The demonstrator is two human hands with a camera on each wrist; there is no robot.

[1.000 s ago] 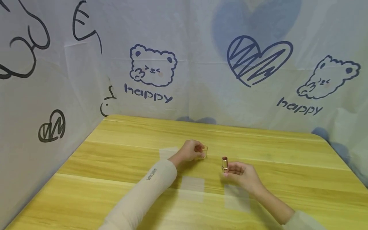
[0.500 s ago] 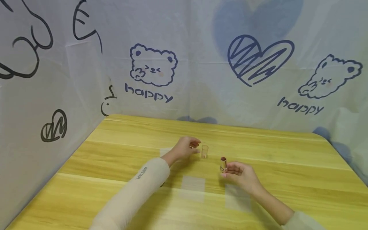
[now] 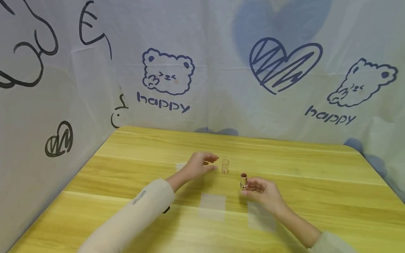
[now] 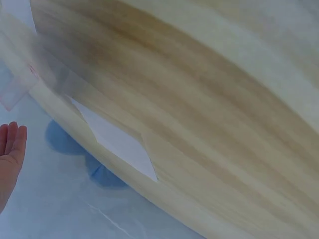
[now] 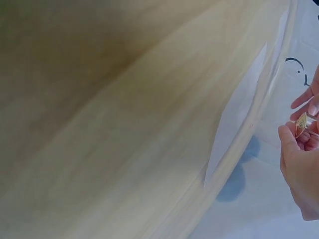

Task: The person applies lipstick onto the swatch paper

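Note:
A lipstick [image 3: 243, 181] with a gold tube and dark red top stands upright between the fingertips of my right hand [image 3: 267, 195], which pinches its lower end. In the right wrist view, the gold base of the lipstick [image 5: 301, 124] faces the camera beside the right hand [image 5: 305, 172]. Upright on the table is a clear lipstick cap [image 3: 225, 166], left of and behind the lipstick. Just left of the cap, my left hand [image 3: 197, 167] holds nothing, its fingers and thumb spread apart. The left wrist view catches the cap [image 4: 19, 90] at its edge, above the left fingers [image 4: 12, 139].
Pale square patches lie on the wooden table [image 3: 300, 196]: one front middle [image 3: 212, 208], one patch [image 3: 262, 217] under the right hand, another patch [image 3: 180, 167] partly behind the left wrist. A small dark thing [image 3: 166, 209] shows beside the left sleeve. A drawn-on white sheet [image 3: 218, 88] hangs behind.
My left hand let go of the clear cap, leaving it upright on the table, and drew back left with its fingers spread. The right hand shifted slightly left with the lipstick.

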